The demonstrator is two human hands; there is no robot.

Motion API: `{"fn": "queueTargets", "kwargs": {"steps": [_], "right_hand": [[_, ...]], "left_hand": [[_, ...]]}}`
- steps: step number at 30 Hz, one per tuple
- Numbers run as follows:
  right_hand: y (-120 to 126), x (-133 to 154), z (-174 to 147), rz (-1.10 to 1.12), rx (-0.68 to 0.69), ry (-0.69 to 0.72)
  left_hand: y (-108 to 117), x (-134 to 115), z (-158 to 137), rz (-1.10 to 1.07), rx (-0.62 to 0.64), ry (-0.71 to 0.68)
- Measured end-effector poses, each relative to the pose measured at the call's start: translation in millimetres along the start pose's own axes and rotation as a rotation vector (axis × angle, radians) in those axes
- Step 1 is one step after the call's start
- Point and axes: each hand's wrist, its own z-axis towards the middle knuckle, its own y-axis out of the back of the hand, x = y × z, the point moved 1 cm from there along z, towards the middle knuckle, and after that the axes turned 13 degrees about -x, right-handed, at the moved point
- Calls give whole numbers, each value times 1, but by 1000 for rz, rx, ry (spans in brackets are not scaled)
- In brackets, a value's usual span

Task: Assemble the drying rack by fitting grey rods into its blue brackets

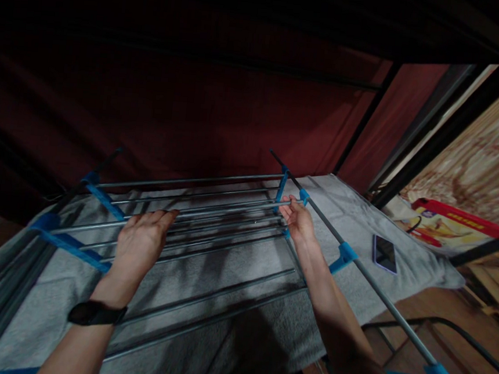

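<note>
A rack frame of grey metal tubes and blue plastic connectors lies on a grey cloth. My left hand [146,233], with a dark watch [92,313] on its wrist, is curled over a crosswise metal tube [225,208]. Near the right end of that same tube, my right hand [298,217] grips it with thumb and fingers. Just beyond those fingers the tube meets a blue connector [304,196] on the right side pole [325,220]. At the left, the tube runs to another blue connector [48,223].
Grey cloth [335,203] covers the surface. A phone [384,253] lies on it at the right. Several loose tubes [6,299] lie along the left. Beyond the right edge are a red and yellow box [456,225] and a chair's dark metal frame [451,326]. Dark red fabric [204,107] hangs behind.
</note>
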Motion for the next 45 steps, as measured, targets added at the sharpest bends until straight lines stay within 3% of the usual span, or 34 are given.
{"fn": "queueTargets", "kwargs": {"steps": [11, 16, 19, 23, 25, 32, 45], "right_hand": [[6, 4, 1, -11, 33, -3], [15, 4, -1, -142, 23, 45], [28, 2, -2, -333, -56, 216], [51, -1, 1, -594, -310, 596], [58, -2, 5, -676, -356, 692], [49, -4, 19, -655, -128, 691], [47, -4, 11, -582, -138, 685]], "left_hand": [[1, 0, 3, -24, 11, 14], [-1, 1, 2, -36, 2, 15], [-3, 3, 2, -31, 1, 0], [-1, 2, 3, -38, 10, -11], [0, 2, 5, -43, 19, -9], [-4, 3, 7, -56, -7, 10], [-14, 9, 10, -207, 43, 10]]}}
